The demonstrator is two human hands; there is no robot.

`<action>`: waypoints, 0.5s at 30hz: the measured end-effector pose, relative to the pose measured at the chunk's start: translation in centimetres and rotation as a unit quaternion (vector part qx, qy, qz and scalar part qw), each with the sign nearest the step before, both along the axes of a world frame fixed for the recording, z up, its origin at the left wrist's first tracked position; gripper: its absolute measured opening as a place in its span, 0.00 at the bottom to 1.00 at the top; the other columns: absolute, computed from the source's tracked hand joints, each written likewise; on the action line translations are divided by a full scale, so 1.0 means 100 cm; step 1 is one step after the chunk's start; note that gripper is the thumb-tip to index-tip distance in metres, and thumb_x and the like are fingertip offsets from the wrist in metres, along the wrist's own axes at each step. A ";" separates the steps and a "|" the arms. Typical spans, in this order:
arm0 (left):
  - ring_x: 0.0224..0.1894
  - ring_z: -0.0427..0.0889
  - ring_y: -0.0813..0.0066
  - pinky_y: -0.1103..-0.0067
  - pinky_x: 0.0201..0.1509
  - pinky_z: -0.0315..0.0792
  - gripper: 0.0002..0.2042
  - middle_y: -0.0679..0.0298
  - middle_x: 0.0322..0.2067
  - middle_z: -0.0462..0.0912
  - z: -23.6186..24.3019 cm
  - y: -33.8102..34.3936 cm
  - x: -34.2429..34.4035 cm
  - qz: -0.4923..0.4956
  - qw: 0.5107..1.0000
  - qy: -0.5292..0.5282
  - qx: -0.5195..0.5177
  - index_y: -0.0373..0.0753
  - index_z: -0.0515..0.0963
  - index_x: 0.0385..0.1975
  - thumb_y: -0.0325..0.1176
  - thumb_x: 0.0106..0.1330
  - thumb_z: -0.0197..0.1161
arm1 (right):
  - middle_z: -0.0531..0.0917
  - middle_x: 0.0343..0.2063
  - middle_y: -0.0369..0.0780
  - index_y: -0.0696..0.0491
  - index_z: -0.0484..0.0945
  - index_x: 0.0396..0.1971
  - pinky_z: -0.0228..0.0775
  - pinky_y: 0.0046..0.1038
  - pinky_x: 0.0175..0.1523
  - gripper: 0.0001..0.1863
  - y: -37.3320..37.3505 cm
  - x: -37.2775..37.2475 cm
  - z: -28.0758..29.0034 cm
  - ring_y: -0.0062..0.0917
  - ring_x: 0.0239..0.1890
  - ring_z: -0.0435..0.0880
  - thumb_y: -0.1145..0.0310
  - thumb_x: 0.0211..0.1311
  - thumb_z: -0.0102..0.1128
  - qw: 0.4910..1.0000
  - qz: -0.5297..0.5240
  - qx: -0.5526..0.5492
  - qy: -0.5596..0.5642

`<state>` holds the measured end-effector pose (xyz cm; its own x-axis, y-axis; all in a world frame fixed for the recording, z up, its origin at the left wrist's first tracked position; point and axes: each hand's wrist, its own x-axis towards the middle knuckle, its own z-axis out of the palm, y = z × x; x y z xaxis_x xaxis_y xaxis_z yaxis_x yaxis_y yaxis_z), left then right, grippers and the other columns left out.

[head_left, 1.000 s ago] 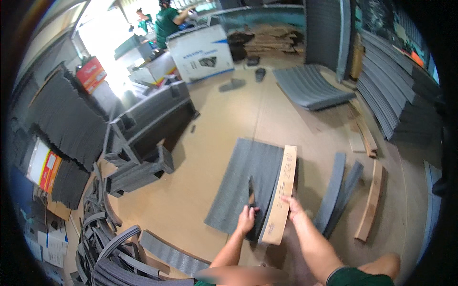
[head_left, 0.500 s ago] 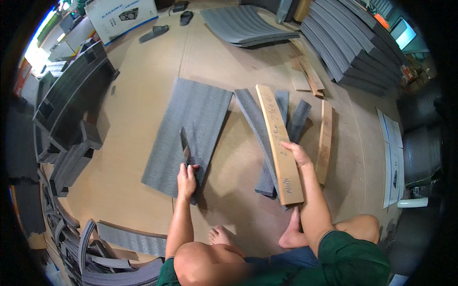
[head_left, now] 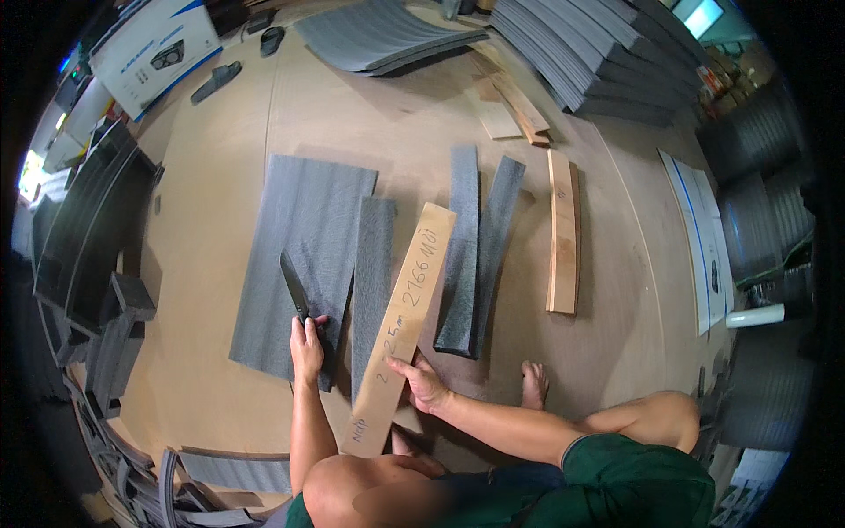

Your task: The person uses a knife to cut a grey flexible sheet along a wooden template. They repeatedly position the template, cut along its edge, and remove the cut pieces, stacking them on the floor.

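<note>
A knife (head_left: 291, 283) with a dark blade is gripped in my left hand (head_left: 307, 350), its tip pointing away from me over a grey foam sheet (head_left: 264, 238). My right hand (head_left: 422, 385) holds a long tan board (head_left: 407, 312) with handwriting on it, thumb on top and the other fingers partly hidden beneath. The board slants, its near end close to my knee. A grey foam strip (head_left: 375, 242) lies along the sheet's right edge, partly covered by the board. Two more foam strips, a left one (head_left: 462, 229) and a right one (head_left: 500, 233), lie to the board's right.
A wooden piece (head_left: 563, 238) lies farther right, with wood offcuts (head_left: 510, 97) beyond it. Curved foam sheets (head_left: 378, 40) and a tall foam stack (head_left: 598, 57) stand at the back. Foam frames (head_left: 92, 233) and curved strips (head_left: 233, 468) line the left side. Sandals (head_left: 216, 82) lie far left.
My right hand has carried the board left and tilted it the other way. One foam strip now lies nearer the sheet, apart from the other two. The knife stays over the sheet; the view has shifted.
</note>
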<state>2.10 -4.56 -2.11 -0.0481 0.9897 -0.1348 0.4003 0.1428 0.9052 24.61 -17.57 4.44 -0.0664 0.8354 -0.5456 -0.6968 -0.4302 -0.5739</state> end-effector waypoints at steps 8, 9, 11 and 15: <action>0.38 0.81 0.73 0.72 0.48 0.75 0.13 0.58 0.47 0.91 -0.004 -0.010 -0.002 -0.018 1.000 -0.015 -0.001 0.34 0.75 0.49 0.37 0.85 0.49 | 0.82 0.64 0.40 0.55 0.72 0.71 0.69 0.37 0.72 0.29 0.064 0.079 0.007 0.30 0.65 0.79 0.63 0.73 0.65 0.977 -0.130 0.114 -0.126; 0.38 0.81 0.72 0.72 0.48 0.76 0.13 0.58 0.47 0.91 -0.002 -0.013 0.003 -0.014 1.000 -0.007 0.001 0.34 0.75 0.50 0.37 0.85 0.49 | 0.81 0.63 0.40 0.56 0.72 0.70 0.71 0.37 0.71 0.29 0.079 0.105 0.002 0.30 0.65 0.80 0.61 0.74 0.64 0.975 -0.133 0.099 -0.146; 0.37 0.81 0.69 0.70 0.47 0.76 0.12 0.56 0.48 0.92 0.006 -0.013 0.010 -0.010 1.000 0.001 -0.020 0.34 0.74 0.50 0.37 0.85 0.49 | 0.87 0.56 0.39 0.55 0.78 0.63 0.74 0.35 0.68 0.24 0.105 0.146 -0.008 0.28 0.59 0.84 0.56 0.76 0.62 0.974 -0.189 0.021 -0.119; 0.34 0.84 0.60 0.65 0.41 0.77 0.11 0.51 0.40 0.90 0.027 -0.018 0.014 0.002 0.999 0.040 0.031 0.33 0.72 0.44 0.37 0.83 0.53 | 0.85 0.59 0.42 0.56 0.78 0.64 0.68 0.37 0.72 0.31 0.111 0.201 -0.005 0.32 0.63 0.82 0.47 0.74 0.62 0.939 -0.239 -0.069 -0.239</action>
<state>3.50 -6.37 0.55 -0.0601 0.9958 -0.0684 0.4706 0.0887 0.8779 44.73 -6.47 3.97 0.5779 0.6260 -0.5235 -0.5067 -0.2276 -0.8315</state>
